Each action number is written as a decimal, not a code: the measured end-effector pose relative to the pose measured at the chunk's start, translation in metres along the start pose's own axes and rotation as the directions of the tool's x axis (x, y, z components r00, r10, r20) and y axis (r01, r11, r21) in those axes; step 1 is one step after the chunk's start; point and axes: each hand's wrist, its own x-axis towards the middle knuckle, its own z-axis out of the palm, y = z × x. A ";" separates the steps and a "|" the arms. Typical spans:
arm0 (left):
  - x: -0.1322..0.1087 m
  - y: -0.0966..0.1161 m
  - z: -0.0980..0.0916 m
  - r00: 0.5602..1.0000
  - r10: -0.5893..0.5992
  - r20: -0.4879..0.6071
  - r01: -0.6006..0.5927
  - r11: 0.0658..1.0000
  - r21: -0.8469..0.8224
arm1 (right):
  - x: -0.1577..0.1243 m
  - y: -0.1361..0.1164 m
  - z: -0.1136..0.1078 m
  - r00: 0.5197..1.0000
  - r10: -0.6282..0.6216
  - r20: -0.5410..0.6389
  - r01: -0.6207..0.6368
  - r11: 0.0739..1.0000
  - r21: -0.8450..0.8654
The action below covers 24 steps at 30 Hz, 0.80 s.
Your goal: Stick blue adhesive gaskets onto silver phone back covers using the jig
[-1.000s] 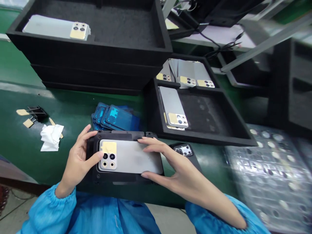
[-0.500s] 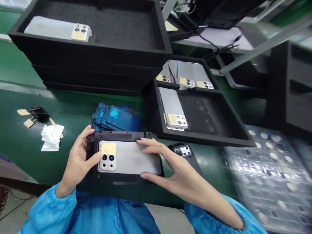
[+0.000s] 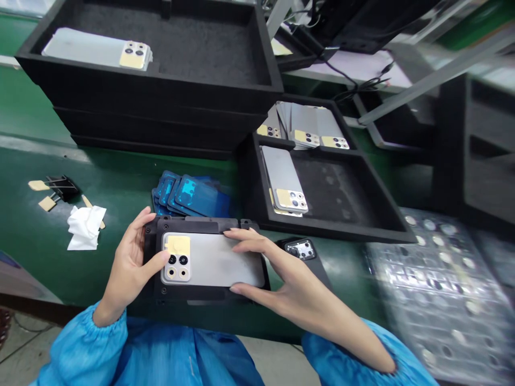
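Note:
A grey phone back cover (image 3: 223,260) lies in a black fixture (image 3: 193,296) in front of me, its camera end to the left. That end carries a yellow pad and round lens openings. My left hand (image 3: 131,260) grips the fixture's left end, the thumb resting on the cover beside the lenses and the other fingers partly hidden. Across the right part of the cover, my right hand (image 3: 281,273) spans it, with fingertips on the far long edge and thumb on the near one. A dark phone part with a camera plate (image 3: 301,249) lies just right of the fixture.
Blue sheets (image 3: 197,195) lie behind the fixture. Stacked black trays (image 3: 161,99) stand at back left, and another black tray (image 3: 341,228) holding grey covers is to the right. A crumpled tissue (image 3: 85,228) and black clip (image 3: 64,187) are left; clear plastic trays (image 3: 434,289) are right.
Both hands keep the same hold on the cover and fixture. The view has shifted very slightly; nothing else has visibly moved.

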 end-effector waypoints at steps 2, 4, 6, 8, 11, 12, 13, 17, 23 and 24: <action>0.000 0.001 0.000 1.000 0.003 -0.002 -0.003 1.000 -0.001 | 0.000 0.000 0.000 1.000 -0.008 0.001 0.008 1.000 -0.008; 0.000 0.002 0.000 1.000 0.003 0.001 -0.003 1.000 0.005 | 0.001 0.000 0.000 1.000 -0.013 0.004 0.013 1.000 -0.012; 0.000 0.003 0.000 1.000 -0.004 0.011 0.004 1.000 0.017 | 0.001 0.000 0.000 1.000 -0.020 0.005 0.020 1.000 -0.016; 0.000 0.004 0.000 1.000 -0.011 0.017 0.010 1.000 0.023 | 0.002 -0.001 -0.001 1.000 -0.021 0.007 0.021 1.000 -0.024; 0.000 0.004 0.000 1.000 -0.012 0.020 0.011 1.000 0.007 | 0.002 -0.002 -0.001 1.000 -0.020 0.013 0.020 0.999 -0.030; 0.000 0.003 0.000 1.000 -0.008 0.019 0.008 1.000 -0.003 | 0.003 -0.002 -0.001 1.000 -0.022 0.013 0.022 0.999 -0.028; -0.001 0.003 0.000 1.000 -0.004 0.020 0.005 1.000 -0.013 | 0.003 -0.002 -0.002 1.000 -0.025 0.012 0.025 0.999 -0.025; -0.001 0.001 0.000 1.000 0.020 0.023 -0.019 0.999 -0.030 | 0.005 0.000 -0.002 0.999 -0.045 0.004 0.045 0.999 -0.017; 0.000 0.000 -0.001 0.999 0.028 0.047 -0.027 1.000 -0.014 | 0.003 0.004 0.000 0.998 -0.069 -0.006 0.069 0.997 -0.036; 0.000 0.000 -0.001 0.998 0.027 0.052 -0.026 1.000 -0.007 | 0.003 0.004 0.001 0.997 -0.073 -0.008 0.072 0.997 -0.041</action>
